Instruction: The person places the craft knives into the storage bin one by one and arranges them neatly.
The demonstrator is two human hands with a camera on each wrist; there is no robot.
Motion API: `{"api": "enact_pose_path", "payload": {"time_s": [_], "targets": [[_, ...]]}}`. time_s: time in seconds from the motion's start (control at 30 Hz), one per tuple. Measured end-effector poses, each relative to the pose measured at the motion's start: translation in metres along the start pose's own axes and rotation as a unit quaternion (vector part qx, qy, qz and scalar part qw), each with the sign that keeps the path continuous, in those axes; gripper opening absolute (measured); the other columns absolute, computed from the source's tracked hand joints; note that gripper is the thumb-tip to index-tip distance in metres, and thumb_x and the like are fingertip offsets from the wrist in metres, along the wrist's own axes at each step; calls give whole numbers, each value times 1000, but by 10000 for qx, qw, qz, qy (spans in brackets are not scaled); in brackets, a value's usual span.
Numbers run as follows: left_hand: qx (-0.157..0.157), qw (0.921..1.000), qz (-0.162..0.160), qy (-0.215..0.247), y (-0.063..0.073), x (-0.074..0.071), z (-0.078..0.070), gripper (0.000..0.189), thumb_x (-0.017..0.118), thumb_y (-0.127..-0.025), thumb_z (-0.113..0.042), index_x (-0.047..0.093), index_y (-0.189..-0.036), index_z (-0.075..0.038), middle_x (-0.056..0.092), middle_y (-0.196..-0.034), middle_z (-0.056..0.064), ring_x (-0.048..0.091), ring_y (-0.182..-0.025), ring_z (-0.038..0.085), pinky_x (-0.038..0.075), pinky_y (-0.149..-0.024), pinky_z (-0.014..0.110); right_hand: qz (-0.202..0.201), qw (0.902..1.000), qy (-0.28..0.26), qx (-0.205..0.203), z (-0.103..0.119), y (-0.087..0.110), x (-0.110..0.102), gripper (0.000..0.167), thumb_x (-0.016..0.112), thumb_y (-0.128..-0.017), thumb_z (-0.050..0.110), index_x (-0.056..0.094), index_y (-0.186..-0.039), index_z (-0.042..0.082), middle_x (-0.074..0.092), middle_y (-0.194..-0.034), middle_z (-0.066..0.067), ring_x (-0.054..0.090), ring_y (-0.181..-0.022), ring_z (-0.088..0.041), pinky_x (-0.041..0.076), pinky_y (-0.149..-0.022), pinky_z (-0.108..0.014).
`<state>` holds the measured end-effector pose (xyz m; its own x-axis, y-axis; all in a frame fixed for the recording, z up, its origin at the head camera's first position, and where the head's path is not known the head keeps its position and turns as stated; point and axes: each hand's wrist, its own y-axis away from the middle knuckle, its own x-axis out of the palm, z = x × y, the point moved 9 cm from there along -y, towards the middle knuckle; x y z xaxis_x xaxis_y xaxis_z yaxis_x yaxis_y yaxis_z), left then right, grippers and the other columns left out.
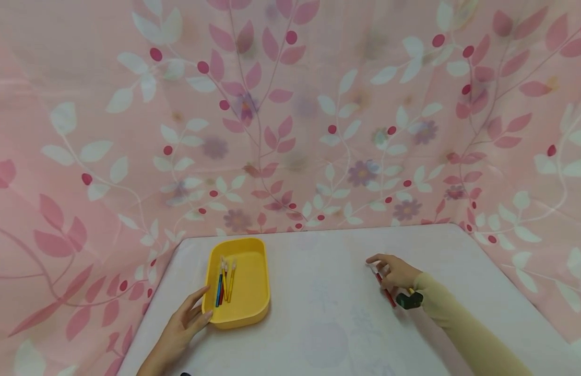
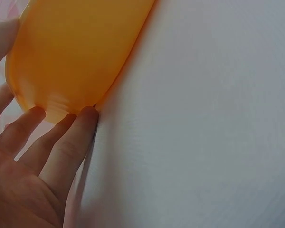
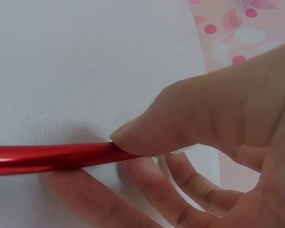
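On the right side of the table, my right hand (image 1: 397,272) pinches a red-handled paintbrush (image 1: 386,290) between thumb and fingers. Its glossy red handle (image 3: 52,157) fills the left of the right wrist view, the thumb pressing it from one side and fingers from the other. At the left stands a yellow tray (image 1: 245,292) with several thin paintbrushes (image 1: 226,282) lying in it, their handles blue, red and yellow. My left hand (image 1: 179,324) rests its fingertips on the tray's near left corner; in the left wrist view, nearly straight fingers touch the tray's outer wall (image 2: 80,52).
A white cloth covers the table (image 1: 313,292). Pink floral fabric (image 1: 290,130) hangs behind it and at both sides. A small yellow piece (image 1: 410,291) shows beside my right wrist, mostly hidden by it. A dark wrist device (image 1: 409,300) sits there.
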<state>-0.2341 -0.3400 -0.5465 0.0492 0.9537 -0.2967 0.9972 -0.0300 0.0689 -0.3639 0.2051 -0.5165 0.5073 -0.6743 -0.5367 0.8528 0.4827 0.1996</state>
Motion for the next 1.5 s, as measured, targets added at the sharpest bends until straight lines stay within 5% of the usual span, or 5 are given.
{"api": "enact_pose_path", "payload": {"time_s": [0.57,0.83,1.0,1.17,1.5], "targets": [[139,9997,-37,192,4,2,0,69,74,-107,-21,41,-167,-17,29,-176,20,43,-152,50,60,-102,32,-138,9958,-732,-533,46,2,9,77,70,-88,-14,46,-160,-5,38,-146,-42,62,-81,-31,67,-65,-53],[701,9974,-126,-63,9,4,0,66,75,-107,-19,45,-165,-15,40,-170,17,59,-139,35,59,-97,23,-102,9931,-779,-870,69,-1,24,75,74,-88,-12,49,-159,-4,41,-142,-40,65,-84,-32,67,-65,-53],[421,9991,-97,26,3,2,-3,69,75,-107,-22,43,-167,-14,34,-174,19,49,-148,47,53,-103,18,-164,9905,-780,-1121,92,-4,29,76,76,-89,-9,49,-160,-1,46,-140,-32,65,-85,-33,68,-64,-51],[273,9996,-44,69,2,4,-4,70,74,-107,-17,40,-167,-12,33,-175,19,48,-149,46,52,-101,16,-161,9859,-1082,-1263,112,-2,38,76,76,-89,-11,49,-159,-1,46,-139,-30,65,-87,-36,67,-65,-56],[593,9979,-171,-177,2,2,-5,66,75,-107,-23,45,-165,-13,38,-171,20,55,-143,44,54,-100,18,-109,9769,-1599,-1413,147,-11,59,75,79,-90,-9,52,-159,3,47,-138,-27,67,-95,-40,66,-69,-61]]}}
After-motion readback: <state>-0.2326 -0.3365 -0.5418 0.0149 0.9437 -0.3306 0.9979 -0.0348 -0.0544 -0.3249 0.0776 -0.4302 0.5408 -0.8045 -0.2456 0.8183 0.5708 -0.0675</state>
